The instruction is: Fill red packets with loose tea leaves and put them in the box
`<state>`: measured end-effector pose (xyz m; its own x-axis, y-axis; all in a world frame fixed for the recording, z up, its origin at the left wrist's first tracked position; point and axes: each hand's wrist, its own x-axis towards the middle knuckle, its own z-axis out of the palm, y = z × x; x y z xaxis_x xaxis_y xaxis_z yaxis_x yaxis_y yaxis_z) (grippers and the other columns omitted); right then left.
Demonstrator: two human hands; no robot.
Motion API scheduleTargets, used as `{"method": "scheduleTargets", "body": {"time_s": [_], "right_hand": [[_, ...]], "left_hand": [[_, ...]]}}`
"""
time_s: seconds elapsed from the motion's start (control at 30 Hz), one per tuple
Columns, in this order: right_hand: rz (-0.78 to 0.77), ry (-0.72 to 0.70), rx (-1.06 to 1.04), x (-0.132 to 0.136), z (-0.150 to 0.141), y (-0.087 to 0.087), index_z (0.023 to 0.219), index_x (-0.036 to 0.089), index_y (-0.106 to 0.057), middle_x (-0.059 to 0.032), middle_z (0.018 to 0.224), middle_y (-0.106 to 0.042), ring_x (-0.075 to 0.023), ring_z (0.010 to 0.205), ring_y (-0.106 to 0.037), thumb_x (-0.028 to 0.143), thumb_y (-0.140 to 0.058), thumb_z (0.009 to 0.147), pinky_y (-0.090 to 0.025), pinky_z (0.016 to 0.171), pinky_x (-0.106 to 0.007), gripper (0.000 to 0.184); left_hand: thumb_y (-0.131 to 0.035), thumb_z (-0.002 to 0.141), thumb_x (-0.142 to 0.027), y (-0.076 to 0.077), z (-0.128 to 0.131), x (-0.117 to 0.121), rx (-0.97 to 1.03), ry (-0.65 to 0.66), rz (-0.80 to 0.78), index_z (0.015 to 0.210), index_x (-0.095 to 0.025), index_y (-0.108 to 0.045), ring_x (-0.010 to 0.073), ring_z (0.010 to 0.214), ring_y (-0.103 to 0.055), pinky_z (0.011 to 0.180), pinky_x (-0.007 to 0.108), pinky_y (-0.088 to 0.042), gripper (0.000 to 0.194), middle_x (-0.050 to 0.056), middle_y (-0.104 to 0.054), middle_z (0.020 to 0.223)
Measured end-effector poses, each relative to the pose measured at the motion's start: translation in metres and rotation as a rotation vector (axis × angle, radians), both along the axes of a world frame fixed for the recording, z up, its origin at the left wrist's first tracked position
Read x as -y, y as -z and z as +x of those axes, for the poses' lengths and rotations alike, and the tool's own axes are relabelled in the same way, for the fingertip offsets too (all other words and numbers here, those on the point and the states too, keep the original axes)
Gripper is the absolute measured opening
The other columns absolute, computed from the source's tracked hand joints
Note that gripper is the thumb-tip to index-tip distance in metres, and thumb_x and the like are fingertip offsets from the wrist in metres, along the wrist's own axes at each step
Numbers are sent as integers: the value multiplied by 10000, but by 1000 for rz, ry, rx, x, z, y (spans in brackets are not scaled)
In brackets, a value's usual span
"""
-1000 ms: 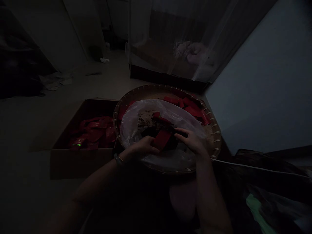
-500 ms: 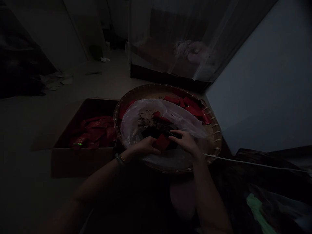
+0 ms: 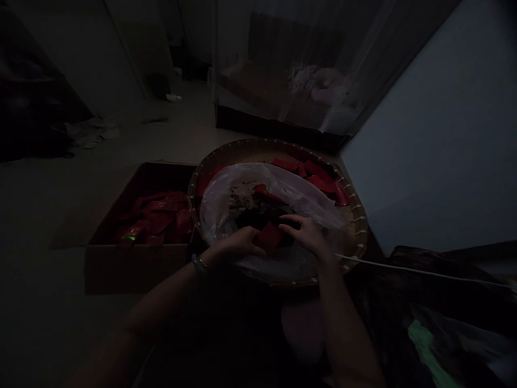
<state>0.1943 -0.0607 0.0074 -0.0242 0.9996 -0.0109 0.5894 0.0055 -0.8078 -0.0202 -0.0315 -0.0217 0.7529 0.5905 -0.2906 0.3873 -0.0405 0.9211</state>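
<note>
The room is very dark. My left hand (image 3: 244, 241) grips the near left side of a small red packet (image 3: 270, 235), with the thumb along its lower edge. At the packet's right side is my right hand (image 3: 304, 233), fingers bent and thumb close to the packet; what they hold is too dark to make out. Both hands are over a sheet of clear plastic (image 3: 220, 194) in a round woven tray (image 3: 357, 218). On the plastic lies a heap of brown, crumbly material (image 3: 244, 196), dark toward me. Another red packet (image 3: 262, 191) rests on the heap.
Several red packets (image 3: 319, 178) lie along the tray's far right. Left of the tray, an open cardboard box (image 3: 133, 269) holds many more packets. A pale cord (image 3: 404, 267) runs right from the tray. Beyond stands a netted bed (image 3: 274, 118); a wall (image 3: 436, 140) rises at right.
My right hand has shifted very slightly, and a thin dark object seen at its fingertips earlier no longer shows clearly. My left hand and the red packet stay in place.
</note>
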Motion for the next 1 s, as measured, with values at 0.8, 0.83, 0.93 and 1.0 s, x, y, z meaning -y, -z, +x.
{"method": "scheduleTargets", "body": {"time_s": [0.8,0.83,0.93,1.0], "right_hand": [[92,-4,60,-3,1,12,1148,229,-621,-58,1169,-657,-223,1062,-605,461,-461,884,-462,901,-353,387],[131,-5,44,-4,-6,10,1115,223,-639,-58,1134,-672,-224,1030,-618,469,-479,871,-469,883,-345,382],[220,34,57,-5,-22,12,850,209,-705,-57,882,-716,-223,839,-650,467,-529,832,-494,781,-332,313],[263,65,60,-4,-27,14,733,215,-695,-52,770,-701,-216,763,-641,464,-530,827,-495,737,-324,314]], "left_hand": [[-707,634,-307,3,-3,-1,89,-84,-75,927,-97,-673,109,603,-512,564,198,-367,361,-15,-604,697],[-702,642,-313,1,-4,0,76,-45,-56,922,-97,-677,104,600,-501,560,195,-354,355,-20,-595,688],[-699,652,-327,-4,-5,1,33,26,-8,901,-103,-689,102,602,-486,545,190,-328,334,-25,-582,675],[-701,652,-324,-5,-6,1,34,33,-3,890,-105,-693,107,617,-492,547,189,-331,324,-23,-589,687]]}}
